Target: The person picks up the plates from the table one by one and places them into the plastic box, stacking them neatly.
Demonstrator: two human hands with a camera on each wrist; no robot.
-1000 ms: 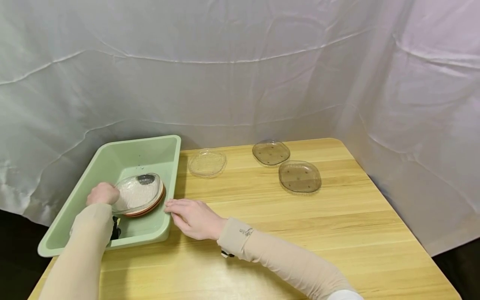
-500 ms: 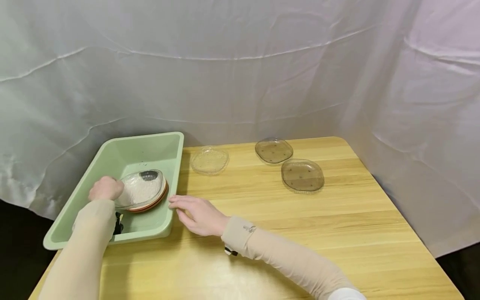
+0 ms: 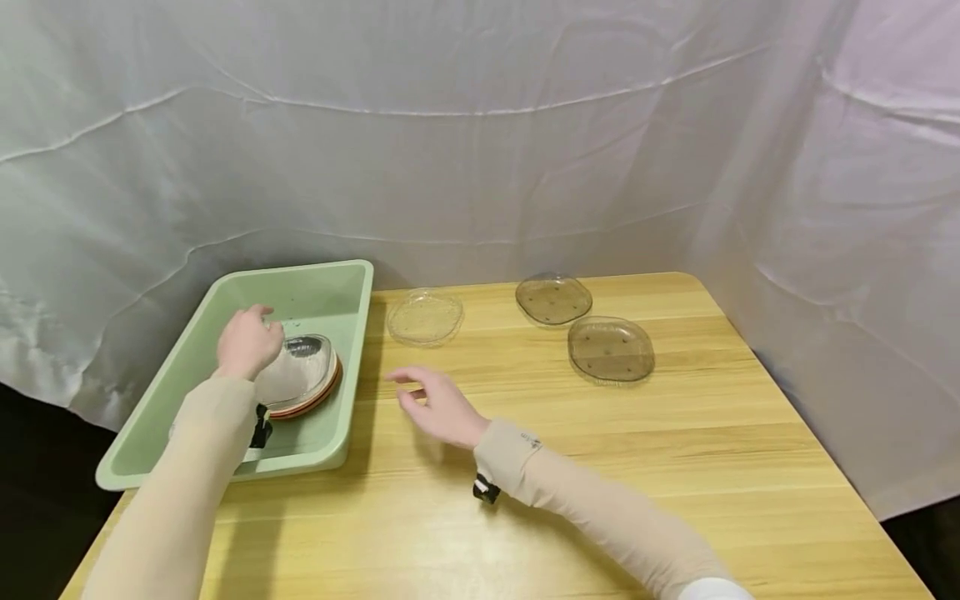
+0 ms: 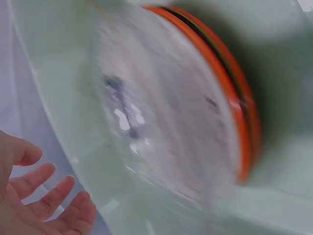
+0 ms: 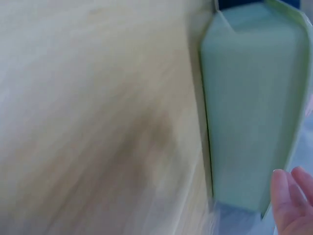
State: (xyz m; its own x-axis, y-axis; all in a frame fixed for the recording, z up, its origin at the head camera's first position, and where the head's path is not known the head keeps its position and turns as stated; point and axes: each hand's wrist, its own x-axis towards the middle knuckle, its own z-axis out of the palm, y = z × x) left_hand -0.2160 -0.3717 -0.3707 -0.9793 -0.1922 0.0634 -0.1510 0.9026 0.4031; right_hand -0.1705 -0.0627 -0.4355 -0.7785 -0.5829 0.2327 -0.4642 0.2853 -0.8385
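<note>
A pale green plastic tub (image 3: 358,367) stands at the table's left. Inside it lies a stack of plates with orange-red rims (image 4: 239,127), topped by a clear plastic dish (image 3: 288,377). My left hand (image 3: 247,340) hovers over the tub beside the stack, its fingers spread and loosely bent around nothing, as the left wrist view also shows. My right hand (image 3: 442,407) hangs over the table just right of the tub, fingers relaxed and holding nothing. In the right wrist view its fingertips overlap the tub's outer wall (image 5: 249,112).
Along the back of the wooden table (image 3: 570,467) lies a clear dish (image 3: 425,317). Further right are two smoky brown transparent dishes, one at the back (image 3: 553,299) and one nearer (image 3: 611,349). A grey-white curtain (image 3: 480,183) hangs behind the table.
My left hand has let go of the clear dish on the stack and risen up and to the right. My right hand has left the tub's rim and moved right.
</note>
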